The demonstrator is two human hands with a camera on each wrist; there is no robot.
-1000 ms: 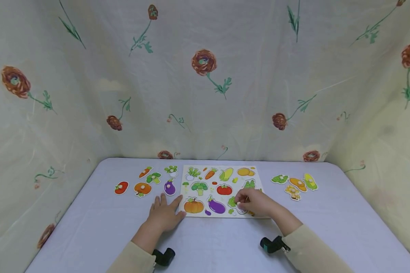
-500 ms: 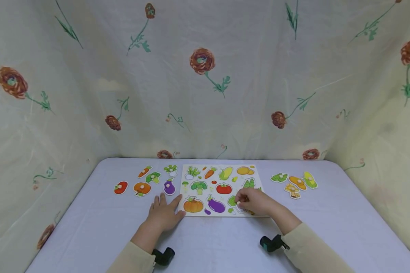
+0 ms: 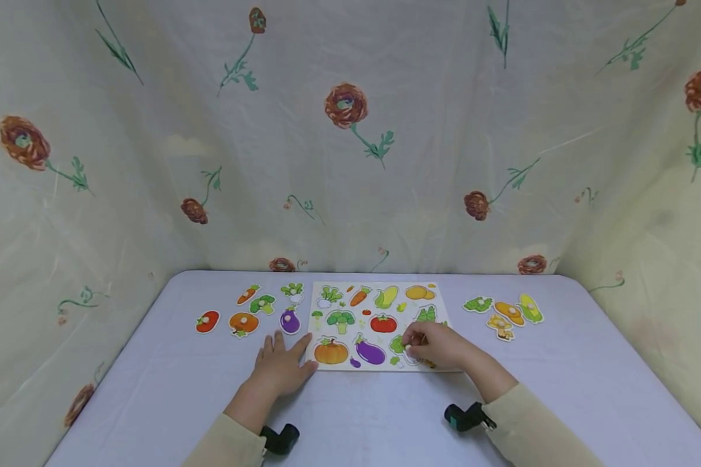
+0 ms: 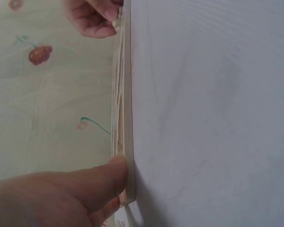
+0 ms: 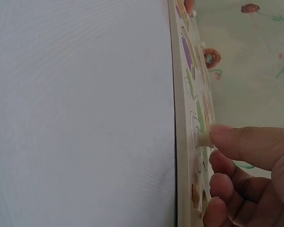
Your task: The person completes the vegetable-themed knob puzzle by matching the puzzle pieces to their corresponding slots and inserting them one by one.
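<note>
A wooden vegetable puzzle board (image 3: 350, 305) lies on the table in the head view. My right hand (image 3: 435, 344) is over its lower right part, with thumb and finger pinching the pale knob (image 5: 205, 138) of a white-and-green puzzle piece (image 5: 197, 150), perhaps a cauliflower. That piece sits at the board's surface; in the head view the hand partly covers it. My left hand (image 3: 282, 366) lies with spread fingers at the board's left edge. In the left wrist view its thumb (image 4: 114, 172) touches the board near the front corner.
Tomato (image 3: 207, 321), carrot (image 3: 248, 294), broccoli (image 3: 262, 304), pumpkin (image 3: 243, 323), eggplant (image 3: 289, 320) and radish (image 3: 293, 292) pieces lie left of the board. Corn (image 3: 530, 311), potato (image 3: 509, 315), mushroom (image 3: 500, 327) and green pea-like (image 3: 478, 306) pieces lie to its right.
</note>
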